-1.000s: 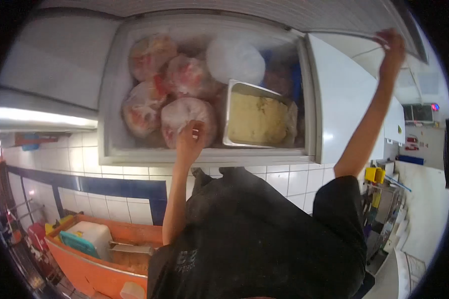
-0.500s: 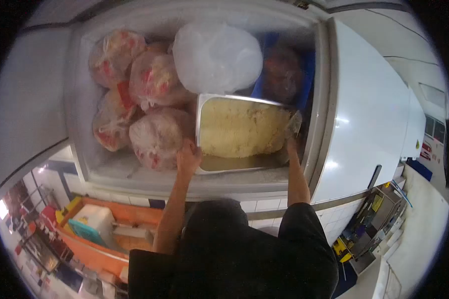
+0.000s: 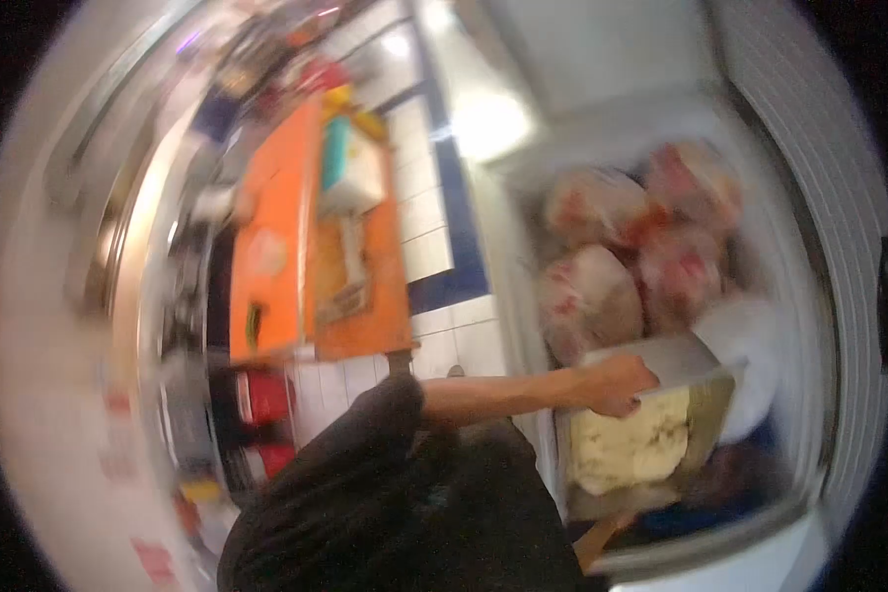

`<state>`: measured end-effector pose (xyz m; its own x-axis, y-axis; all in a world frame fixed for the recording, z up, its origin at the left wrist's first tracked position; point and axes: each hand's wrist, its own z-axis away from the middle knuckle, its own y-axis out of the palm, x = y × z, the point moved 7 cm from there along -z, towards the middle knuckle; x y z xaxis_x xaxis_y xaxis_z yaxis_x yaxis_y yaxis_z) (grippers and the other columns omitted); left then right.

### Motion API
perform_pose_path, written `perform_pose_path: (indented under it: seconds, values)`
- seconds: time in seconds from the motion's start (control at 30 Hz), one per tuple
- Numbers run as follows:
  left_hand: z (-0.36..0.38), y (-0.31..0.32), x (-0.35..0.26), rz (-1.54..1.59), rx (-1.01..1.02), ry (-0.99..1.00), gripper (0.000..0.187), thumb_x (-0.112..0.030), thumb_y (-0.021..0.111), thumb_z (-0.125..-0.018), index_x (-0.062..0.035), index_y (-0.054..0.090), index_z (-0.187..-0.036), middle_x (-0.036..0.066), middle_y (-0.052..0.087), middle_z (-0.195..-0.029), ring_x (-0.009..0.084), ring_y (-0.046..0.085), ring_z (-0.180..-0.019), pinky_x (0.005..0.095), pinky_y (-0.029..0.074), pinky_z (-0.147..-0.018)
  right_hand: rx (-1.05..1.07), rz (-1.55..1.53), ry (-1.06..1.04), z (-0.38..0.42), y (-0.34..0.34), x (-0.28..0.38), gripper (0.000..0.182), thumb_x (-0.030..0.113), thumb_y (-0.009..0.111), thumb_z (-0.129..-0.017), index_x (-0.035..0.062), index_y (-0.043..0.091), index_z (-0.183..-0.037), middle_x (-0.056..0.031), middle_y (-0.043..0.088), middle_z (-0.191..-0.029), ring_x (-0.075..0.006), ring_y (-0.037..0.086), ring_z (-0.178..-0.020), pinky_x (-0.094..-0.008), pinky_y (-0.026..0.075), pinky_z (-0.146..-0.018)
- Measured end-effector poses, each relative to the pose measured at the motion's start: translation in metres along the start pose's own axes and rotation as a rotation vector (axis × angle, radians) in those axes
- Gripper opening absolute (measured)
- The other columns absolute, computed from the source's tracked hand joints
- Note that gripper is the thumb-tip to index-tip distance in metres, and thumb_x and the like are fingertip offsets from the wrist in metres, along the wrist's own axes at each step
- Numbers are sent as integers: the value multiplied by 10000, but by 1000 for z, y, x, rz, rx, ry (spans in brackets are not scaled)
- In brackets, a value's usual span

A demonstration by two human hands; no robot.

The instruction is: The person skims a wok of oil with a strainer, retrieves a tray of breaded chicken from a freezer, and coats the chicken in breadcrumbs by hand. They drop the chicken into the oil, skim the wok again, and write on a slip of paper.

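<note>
A deep metal pan (image 3: 673, 357) with a block of pale yellow food (image 3: 631, 444) is tilted at the mouth of the open chest freezer. My left hand (image 3: 619, 383) is closed over one end of its rim, the fingers curled round the edge. At the opposite end, my right hand (image 3: 614, 531) grips the pan, blurred and partly hidden. Just past the pan, bags of frozen meat with red patches (image 3: 590, 301) fill part of the freezer. A white bag (image 3: 750, 345) is beside the pan.
The chest freezer's rim (image 3: 523, 266) runs along my side. Behind me on the white tiled floor (image 3: 429, 217) stands an orange worktable (image 3: 276, 212), with a white container with a teal side (image 3: 353, 173) beside it. Blurred kitchen equipment lines the far left.
My view has swung left, bringing the orange worktable to the middle. The pan lay level in the freezer; now it is tilted, with both hands still on it.
</note>
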<state>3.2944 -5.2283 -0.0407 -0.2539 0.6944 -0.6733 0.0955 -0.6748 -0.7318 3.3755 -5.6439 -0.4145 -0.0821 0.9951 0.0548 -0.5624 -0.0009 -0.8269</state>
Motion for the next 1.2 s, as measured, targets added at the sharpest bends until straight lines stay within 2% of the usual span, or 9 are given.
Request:
perform_pose_path:
  seconds: [0.2,0.37,0.47,0.53,0.6,0.63,0.73,0.87,1.2]
  values:
    - [127,-90,-96,-143,-394,-91,182,-121,642,-684,-19,595,-827,219,598,-709,408,615,-746,486,491,-701,-204,95,-353,3,-160,13,364,350,475,-956,9,588,-1013,-184,557,-895,-302,528,-793,-432,411,-690]
    - [295,-156,-201,-52,-733,-532,286,-144,660,-733,-34,647,-997,204,617,-747,291,640,-667,374,487,-636,-346,35,-595,83,-335,60,378,357,467,-962,7,607,-946,-175,561,-804,-284,529,-711,-431,406,-631]
    - [493,-169,-172,175,-1084,-695,321,-195,657,-795,-29,653,-1071,192,645,-802,225,646,-657,343,490,-640,-430,51,-747,212,-402,149,393,362,462,-966,5,618,-907,-170,563,-749,-273,529,-661,-431,403,-596]
    - [606,-141,-179,220,-1159,-1016,294,-226,646,-832,-16,671,-1037,184,662,-810,213,648,-681,346,494,-658,-439,47,-894,288,-409,217,406,365,459,-968,5,625,-880,-166,564,-713,-265,529,-628,-430,401,-572]
    - [713,-81,-186,315,-1292,-1164,312,-283,635,-864,-10,683,-1007,161,672,-782,199,648,-701,357,497,-671,-408,18,-1042,375,-392,275,421,368,456,-970,4,632,-854,-163,565,-676,-258,530,-595,-430,399,-548]
    - [748,-47,-184,360,-1404,-1253,315,-303,641,-847,-15,683,-966,143,665,-747,208,640,-683,360,486,-650,-252,-150,-1173,413,-356,308,478,349,429,-973,-4,488,-656,-109,378,-516,-232,373,-495,-415,307,-512]
    - [874,33,-220,556,-1573,-1525,307,-314,637,-844,-11,669,-882,104,656,-685,213,630,-641,359,476,-616,5,-162,-1341,545,-252,367,482,316,422,-976,-5,372,-619,-83,303,-521,-222,284,-493,-399,268,-505]
    - [994,89,-255,547,-1758,-1658,305,-309,627,-859,-4,649,-850,130,622,-655,213,625,-624,365,462,-592,-34,-51,-1645,736,-140,401,475,306,424,-967,-18,423,-621,-148,373,-537,-261,325,-491,-424,295,-523]
    - [1239,101,-238,77,-1893,-2045,378,-346,615,-869,26,589,-803,186,499,-600,255,420,-536,391,367,-540,220,5,-1839,1031,112,491,492,293,495,-949,-54,496,-601,-192,414,-508,-314,411,-467,-464,314,-518]
